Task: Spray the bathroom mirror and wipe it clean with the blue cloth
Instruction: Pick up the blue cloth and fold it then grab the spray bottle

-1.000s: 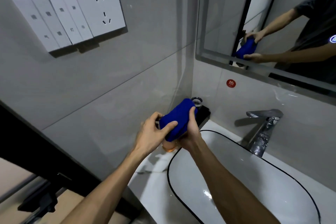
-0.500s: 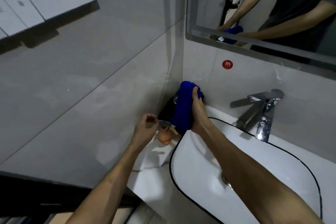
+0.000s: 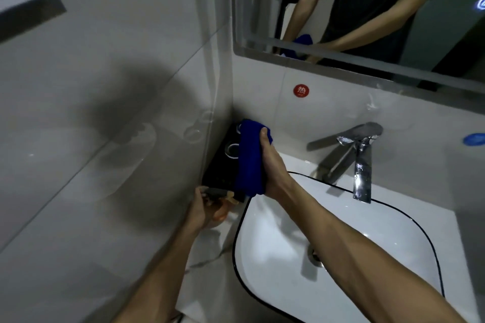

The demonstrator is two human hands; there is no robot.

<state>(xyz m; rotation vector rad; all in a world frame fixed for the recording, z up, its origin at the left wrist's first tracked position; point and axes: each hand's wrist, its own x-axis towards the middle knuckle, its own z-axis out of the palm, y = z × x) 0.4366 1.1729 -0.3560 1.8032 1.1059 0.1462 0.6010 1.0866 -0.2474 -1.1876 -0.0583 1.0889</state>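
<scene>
My right hand [image 3: 273,165] grips the folded blue cloth [image 3: 249,160], held upright over the back left corner of the counter. My left hand [image 3: 202,208] is lower, at the counter's left edge, closed around a small orange spray bottle [image 3: 221,211] with a dark nozzle on top. The bottle is mostly hidden by my fingers. The mirror [image 3: 367,8] hangs above the sink and reflects my arms and the cloth.
A white basin [image 3: 393,257] with a black rim fills the counter, with a chrome faucet [image 3: 359,157] behind it. A black tray [image 3: 223,165] with glasses sits in the corner behind the cloth. A tiled wall closes the left side.
The view has tilted down toward the counter. My left hand let go of the cloth and dropped to the orange bottle. My right hand turned the cloth upright.
</scene>
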